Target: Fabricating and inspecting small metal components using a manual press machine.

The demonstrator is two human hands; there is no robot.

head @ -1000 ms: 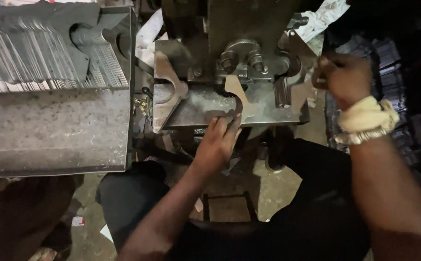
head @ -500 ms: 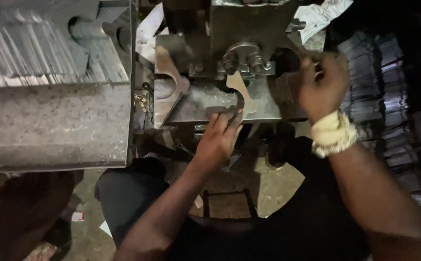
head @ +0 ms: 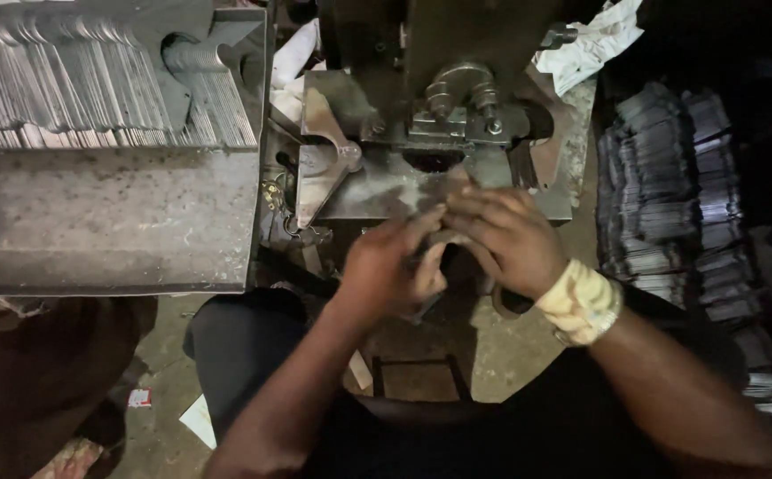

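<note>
Meeting at the front edge of the press surface [head: 377, 191], the left hand [head: 390, 266] and right hand [head: 505, 239] pinch one flat metal piece [head: 439, 244] together; stacked blanks [head: 93, 80] fill the left tray.

Both hands [head: 457, 253] at press bed [head: 377, 191]

Dim light is falling on the dusty grey concrete floor [head: 501, 350], where scraps of white paper [head: 198, 419] are lying.
</note>
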